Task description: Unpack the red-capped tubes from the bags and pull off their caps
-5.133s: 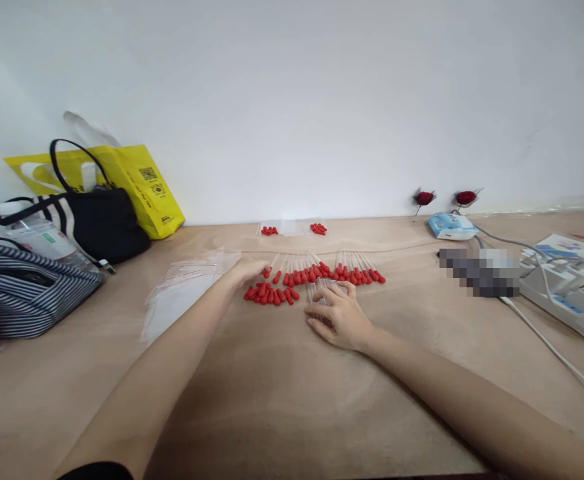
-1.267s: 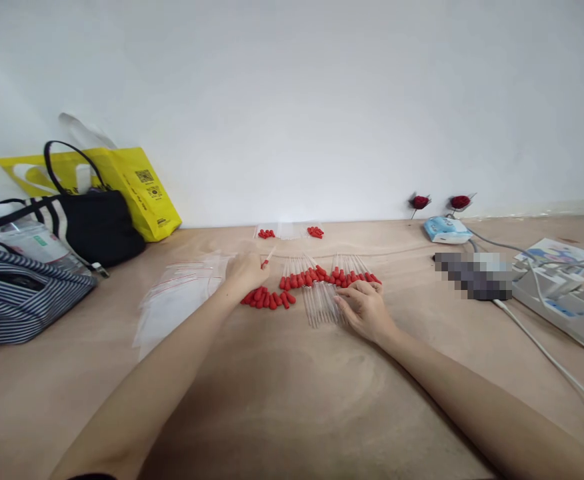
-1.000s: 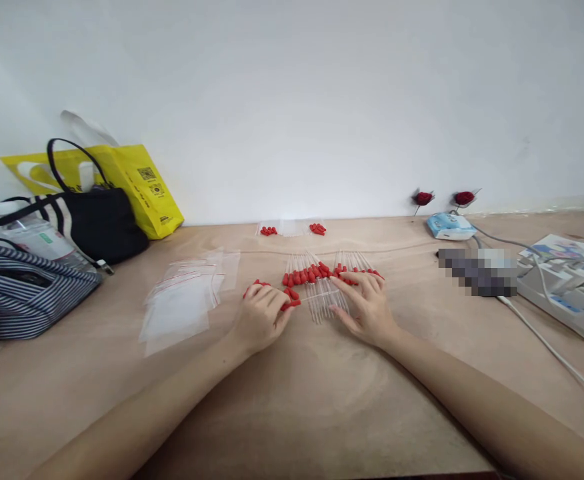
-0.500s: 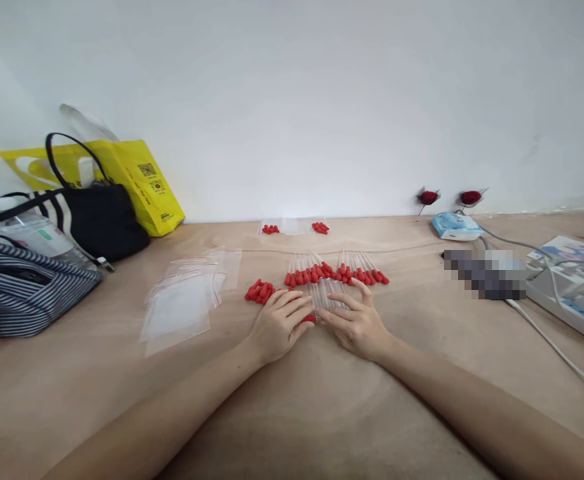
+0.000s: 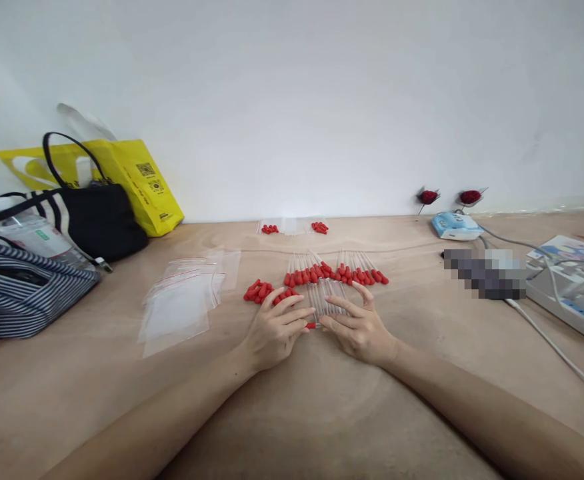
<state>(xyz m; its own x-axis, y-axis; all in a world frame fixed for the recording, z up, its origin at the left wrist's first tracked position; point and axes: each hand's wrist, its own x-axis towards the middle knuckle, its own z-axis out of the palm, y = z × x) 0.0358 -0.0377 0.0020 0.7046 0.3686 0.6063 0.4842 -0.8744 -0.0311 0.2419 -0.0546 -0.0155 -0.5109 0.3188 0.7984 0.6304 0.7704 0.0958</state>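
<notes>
My left hand [image 5: 275, 333] pinches a red rubber bulb [image 5: 311, 325] between thumb and fingers. My right hand [image 5: 365, 328] meets it from the other side, its thumb and index finger closed on the end of a clear glass dropper tube at the bulb's mouth; most of that tube is hidden by the hand. Bare glass tubes [image 5: 322, 297] lie in a row just beyond my fingertips. Behind them, two fanned groups of droppers [image 5: 308, 274] with red bulbs fitted lie on the table. A pile of loose red bulbs [image 5: 259, 291] sits beyond my left hand.
Clear zip bags [image 5: 179, 303] lie spread at the left. More bags with red-bulbed pieces [image 5: 292, 227] rest against the wall. A yellow bag [image 5: 147, 193], black bag [image 5: 105, 223] and striped pouch [image 5: 32, 287] stand far left. A tissue pack [image 5: 456, 227] and power strip [image 5: 572, 293] with cables lie right.
Both hands have shifted slightly toward me, together with the red bulb. More of the loose bulbs and the bare glass tubes shows now.
</notes>
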